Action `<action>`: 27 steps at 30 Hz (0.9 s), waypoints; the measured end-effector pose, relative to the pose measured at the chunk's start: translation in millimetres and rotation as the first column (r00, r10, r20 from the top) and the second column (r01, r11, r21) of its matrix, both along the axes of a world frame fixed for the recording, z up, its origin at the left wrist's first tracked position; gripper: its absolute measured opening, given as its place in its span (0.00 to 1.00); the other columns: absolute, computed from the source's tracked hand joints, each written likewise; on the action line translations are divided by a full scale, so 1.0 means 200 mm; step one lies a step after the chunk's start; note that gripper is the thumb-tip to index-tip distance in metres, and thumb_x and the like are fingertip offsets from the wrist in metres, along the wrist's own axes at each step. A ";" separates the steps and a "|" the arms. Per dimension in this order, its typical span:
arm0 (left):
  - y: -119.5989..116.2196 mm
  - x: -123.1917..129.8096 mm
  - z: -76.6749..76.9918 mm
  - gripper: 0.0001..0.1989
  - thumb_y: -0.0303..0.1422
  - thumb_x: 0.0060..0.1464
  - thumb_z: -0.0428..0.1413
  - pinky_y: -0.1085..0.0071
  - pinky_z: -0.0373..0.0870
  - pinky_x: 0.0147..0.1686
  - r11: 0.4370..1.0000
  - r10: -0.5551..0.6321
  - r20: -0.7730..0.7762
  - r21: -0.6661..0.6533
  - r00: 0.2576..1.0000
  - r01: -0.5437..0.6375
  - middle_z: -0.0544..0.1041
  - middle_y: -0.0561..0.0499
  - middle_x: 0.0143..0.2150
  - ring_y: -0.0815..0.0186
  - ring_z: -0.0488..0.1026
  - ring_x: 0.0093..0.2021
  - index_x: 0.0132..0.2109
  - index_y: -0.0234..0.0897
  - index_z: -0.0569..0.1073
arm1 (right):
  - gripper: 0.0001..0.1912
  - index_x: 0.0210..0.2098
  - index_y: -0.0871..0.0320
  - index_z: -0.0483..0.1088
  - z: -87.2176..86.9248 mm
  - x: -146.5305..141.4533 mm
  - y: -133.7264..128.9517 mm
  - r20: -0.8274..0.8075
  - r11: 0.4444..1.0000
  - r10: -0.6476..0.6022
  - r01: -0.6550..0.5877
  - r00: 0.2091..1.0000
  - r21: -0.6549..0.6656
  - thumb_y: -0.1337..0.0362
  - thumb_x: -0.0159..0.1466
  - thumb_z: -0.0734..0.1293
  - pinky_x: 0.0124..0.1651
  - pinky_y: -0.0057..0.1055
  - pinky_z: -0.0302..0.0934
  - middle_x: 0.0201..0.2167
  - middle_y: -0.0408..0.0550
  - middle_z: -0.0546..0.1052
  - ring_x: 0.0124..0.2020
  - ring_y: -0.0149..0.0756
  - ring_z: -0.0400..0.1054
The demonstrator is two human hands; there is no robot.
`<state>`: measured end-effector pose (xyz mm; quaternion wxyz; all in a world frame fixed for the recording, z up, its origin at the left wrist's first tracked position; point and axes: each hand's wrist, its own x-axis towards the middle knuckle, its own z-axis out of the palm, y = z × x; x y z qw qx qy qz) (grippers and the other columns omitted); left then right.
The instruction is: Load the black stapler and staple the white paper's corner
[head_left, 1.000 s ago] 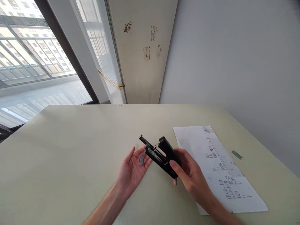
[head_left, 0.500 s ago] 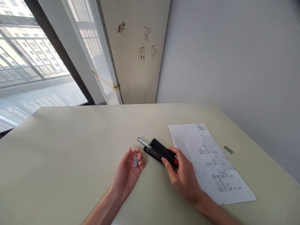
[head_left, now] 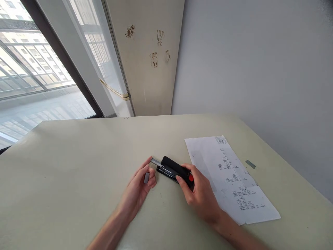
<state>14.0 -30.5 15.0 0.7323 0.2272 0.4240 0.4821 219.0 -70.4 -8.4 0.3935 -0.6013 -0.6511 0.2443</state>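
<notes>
My right hand (head_left: 199, 192) is wrapped round the back end of a black stapler (head_left: 177, 171) with a red patch near its rear. The stapler's metal tray (head_left: 156, 162) sticks out from the front, towards the left. My left hand (head_left: 139, 189) has its curled fingers closed on a small grey strip of staples (head_left: 146, 178). Its index finger is stretched out, with the tip at the end of the metal tray. Whether the tray holds any staples is too small to tell.
A printed sheet of paper (head_left: 208, 156) lies on the table (head_left: 78, 166) to the right, partly under my right forearm. Beyond it lies another grey staple strip (head_left: 250, 164). A grey wall (head_left: 247, 62) borders the table's right side, and a window stands at the left.
My left index finger has stretched out to the tip of the metal tray. The staple strip stays in the left hand, and my right hand keeps hold of the stapler.
</notes>
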 end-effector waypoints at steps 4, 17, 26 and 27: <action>0.00 -0.01 -0.01 0.24 0.37 0.65 0.61 0.70 0.62 0.32 0.992 -0.126 -0.049 0.019 0.991 0.127 0.67 0.53 0.33 0.70 0.60 0.29 0.64 0.34 0.74 | 0.12 0.54 0.52 0.67 0.00 0.00 0.00 0.003 1.000 0.012 -0.012 1.000 -0.001 0.57 0.74 0.63 0.37 0.34 0.71 0.43 0.46 0.81 0.39 0.39 0.76; -0.08 0.05 -0.03 0.16 0.35 0.60 0.63 0.70 0.73 0.38 0.980 0.196 0.209 -0.079 0.958 -0.183 0.73 0.50 0.34 0.69 0.69 0.32 0.51 0.29 0.80 | 0.21 0.61 0.51 0.63 -0.01 -0.01 -0.01 0.160 0.946 -0.080 0.025 0.984 0.322 0.58 0.71 0.68 0.57 0.52 0.71 0.61 0.57 0.69 0.64 0.53 0.64; -0.20 0.14 -0.05 0.20 0.43 0.62 0.61 0.58 0.69 0.60 0.995 0.096 0.274 -0.022 0.957 -0.093 0.82 0.39 0.54 0.49 0.76 0.58 0.53 0.33 0.81 | 0.17 0.55 0.48 0.72 0.08 -0.06 -0.08 0.368 0.865 0.119 -0.278 0.922 0.418 0.63 0.67 0.72 0.66 0.56 0.63 0.67 0.56 0.60 0.70 0.56 0.55; -0.22 0.14 -0.06 0.21 0.44 0.63 0.60 0.58 0.68 0.60 0.998 0.070 0.265 -0.022 0.962 -0.066 0.81 0.40 0.55 0.48 0.75 0.60 0.54 0.34 0.80 | 0.17 0.55 0.48 0.73 0.08 -0.07 -0.08 0.394 0.867 0.124 -0.293 0.911 0.403 0.61 0.68 0.72 0.66 0.56 0.63 0.68 0.56 0.59 0.71 0.57 0.53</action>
